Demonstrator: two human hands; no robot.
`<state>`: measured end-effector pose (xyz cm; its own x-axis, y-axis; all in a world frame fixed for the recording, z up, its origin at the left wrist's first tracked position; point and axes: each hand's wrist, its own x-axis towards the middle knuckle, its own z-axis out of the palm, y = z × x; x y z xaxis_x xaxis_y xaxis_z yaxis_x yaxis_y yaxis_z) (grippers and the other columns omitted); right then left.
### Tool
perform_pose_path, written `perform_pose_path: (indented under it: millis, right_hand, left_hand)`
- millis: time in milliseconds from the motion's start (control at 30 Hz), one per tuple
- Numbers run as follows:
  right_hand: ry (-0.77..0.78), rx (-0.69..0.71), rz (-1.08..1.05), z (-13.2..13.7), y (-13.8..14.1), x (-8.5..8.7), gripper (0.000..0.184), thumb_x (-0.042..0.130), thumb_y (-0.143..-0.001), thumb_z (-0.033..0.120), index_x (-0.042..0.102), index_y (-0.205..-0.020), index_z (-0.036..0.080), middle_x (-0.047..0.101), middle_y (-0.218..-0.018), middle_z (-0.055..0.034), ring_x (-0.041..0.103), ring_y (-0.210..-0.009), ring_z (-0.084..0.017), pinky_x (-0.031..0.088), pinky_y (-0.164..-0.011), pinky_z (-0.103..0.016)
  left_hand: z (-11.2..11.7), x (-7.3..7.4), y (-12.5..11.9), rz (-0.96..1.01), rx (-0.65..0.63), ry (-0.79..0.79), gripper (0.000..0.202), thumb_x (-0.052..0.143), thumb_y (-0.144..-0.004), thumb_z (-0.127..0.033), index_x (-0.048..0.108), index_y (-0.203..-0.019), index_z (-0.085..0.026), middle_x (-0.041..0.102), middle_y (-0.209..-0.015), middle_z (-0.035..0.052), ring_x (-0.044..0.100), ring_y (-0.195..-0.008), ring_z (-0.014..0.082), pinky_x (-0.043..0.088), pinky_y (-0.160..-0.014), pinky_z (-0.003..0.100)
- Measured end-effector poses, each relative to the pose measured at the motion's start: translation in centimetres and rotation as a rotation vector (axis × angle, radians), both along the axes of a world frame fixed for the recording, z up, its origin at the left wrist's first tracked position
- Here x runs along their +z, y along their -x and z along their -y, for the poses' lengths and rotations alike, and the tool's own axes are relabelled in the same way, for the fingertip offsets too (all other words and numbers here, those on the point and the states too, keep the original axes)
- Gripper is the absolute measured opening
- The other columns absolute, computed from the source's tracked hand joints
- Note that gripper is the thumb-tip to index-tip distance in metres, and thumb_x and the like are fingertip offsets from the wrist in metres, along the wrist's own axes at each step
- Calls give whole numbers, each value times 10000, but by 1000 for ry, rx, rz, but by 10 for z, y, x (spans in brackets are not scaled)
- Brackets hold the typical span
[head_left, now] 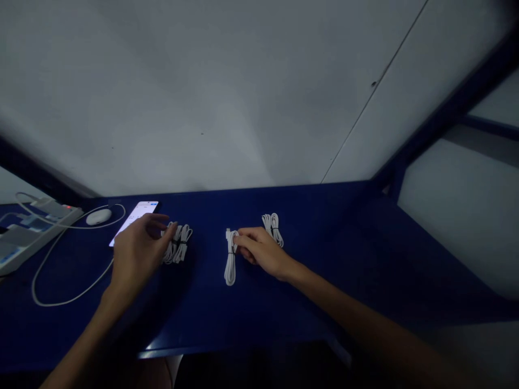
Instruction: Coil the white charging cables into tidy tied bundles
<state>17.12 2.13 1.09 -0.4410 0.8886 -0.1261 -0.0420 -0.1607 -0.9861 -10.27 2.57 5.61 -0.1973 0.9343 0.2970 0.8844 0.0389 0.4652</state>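
Note:
On a dark blue table (308,227) lie three bundles of white cable. My left hand (138,251) rests over the left bundle (178,244), fingers curled and touching it. My right hand (261,249) pinches the top of the middle bundle (231,262), which lies stretched toward me. A third coiled bundle (273,226) sits just behind my right hand, partly hidden by it.
A phone (135,217) with a lit screen lies left of my left hand. Behind it are a white mouse-like object (98,216) and a white power strip (28,232) with a long white cord (60,292) looping forward. A grey wall stands behind the table.

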Motion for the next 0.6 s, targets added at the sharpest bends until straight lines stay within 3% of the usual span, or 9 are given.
perform_pose_path:
  millis: [100,267,333,433,600]
  right_hand:
    - [-98,-41,28,1,-2,1,328,565,-1014,332,528,-706,223,472,-624,53,422,-547,-114,329,-548,-276]
    - [-335,-201,137,-4,-13,4,339,514,-1059,362,494,-745,236,483,-661,50,454,-594,-132,356,-589,-283]
    - [-381,-273,185,-7,-20,6,342,504,-1068,370,486,-753,239,498,-669,48,459,-601,-135,360,-595,-282]
    - [-401,-346,242,-11,-28,8,347,513,-1075,402,503,-768,239,530,-682,42,472,-605,-137,371,-600,-282]
    - [-458,-374,402,-11,-30,6,284,555,-1079,456,606,-900,241,615,-730,25,569,-663,-158,416,-633,-298]
  left_hand:
    - [13,3,-34,230,-177,80,377,679,-947,-559,790,-1090,-229,803,-933,52,734,-816,257,545,-736,369]
    - [14,-6,-86,863,-596,501,382,641,-1013,-533,838,-1120,-223,831,-1046,103,769,-981,285,580,-956,422]
    - [7,-13,-98,1027,-654,563,350,684,-999,-507,847,-1105,-217,830,-1057,121,774,-997,292,597,-932,422]
    - [-5,-25,-108,1100,-726,573,306,749,-977,-444,836,-1136,-197,825,-1103,127,773,-1041,284,593,-972,424]
    - [-12,-46,-116,1282,-700,575,344,775,-971,-437,787,-1187,-170,810,-1153,128,773,-1064,266,571,-1042,446]
